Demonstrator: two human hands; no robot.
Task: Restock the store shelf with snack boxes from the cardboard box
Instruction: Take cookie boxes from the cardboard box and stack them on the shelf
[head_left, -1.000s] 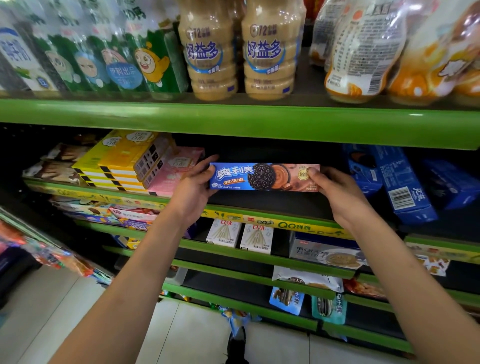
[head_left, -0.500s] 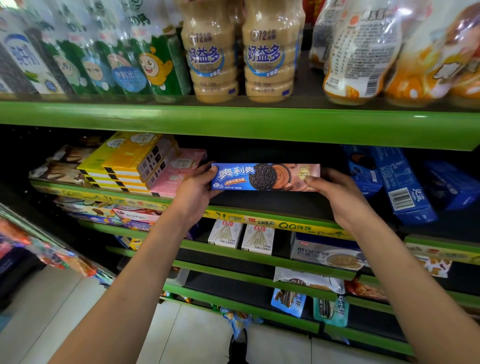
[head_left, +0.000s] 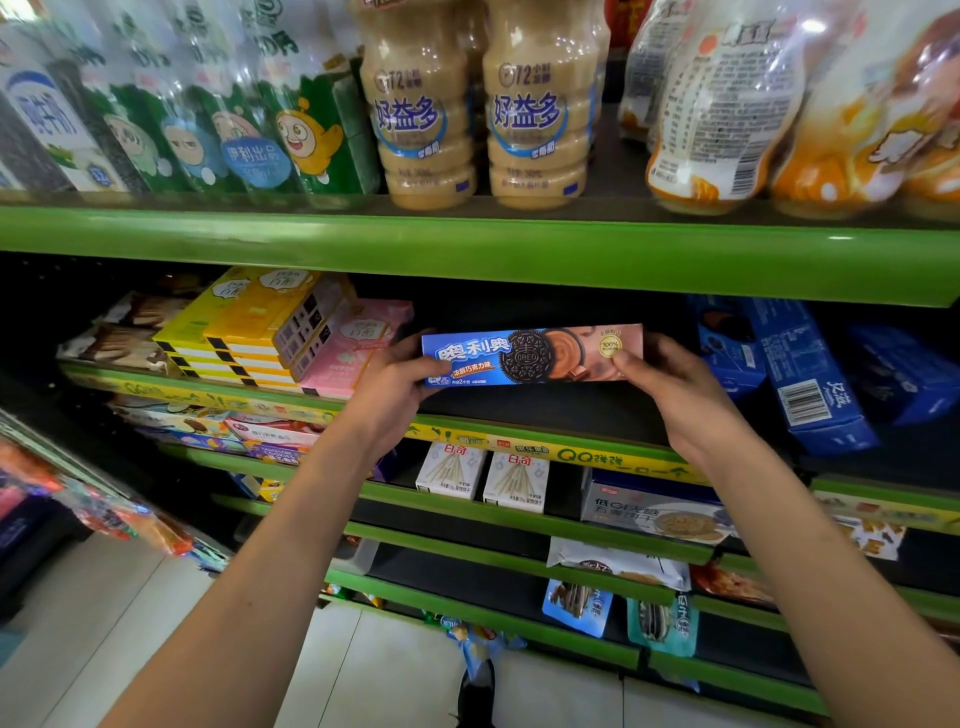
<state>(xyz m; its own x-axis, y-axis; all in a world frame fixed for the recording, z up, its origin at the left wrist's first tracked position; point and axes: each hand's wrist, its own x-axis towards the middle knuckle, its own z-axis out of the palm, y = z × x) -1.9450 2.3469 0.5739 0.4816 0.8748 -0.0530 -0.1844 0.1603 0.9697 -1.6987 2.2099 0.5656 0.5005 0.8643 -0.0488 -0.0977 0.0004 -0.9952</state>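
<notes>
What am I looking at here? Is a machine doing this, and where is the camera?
No machine: a person works with bare hands, and the one camera sits on their head, looking forward and down. The left hand and right hand grip the two ends of a blue cookie box, holding it level in front of a bare stretch of the green-edged shelf. Yellow boxes and a pink box lie to its left, dark blue boxes to its right, and drink bottles stand on the shelf above.

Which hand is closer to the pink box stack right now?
Left. The left hand grips the Oreo box's end right beside the pink box stack; the right hand holds the far end.
</notes>
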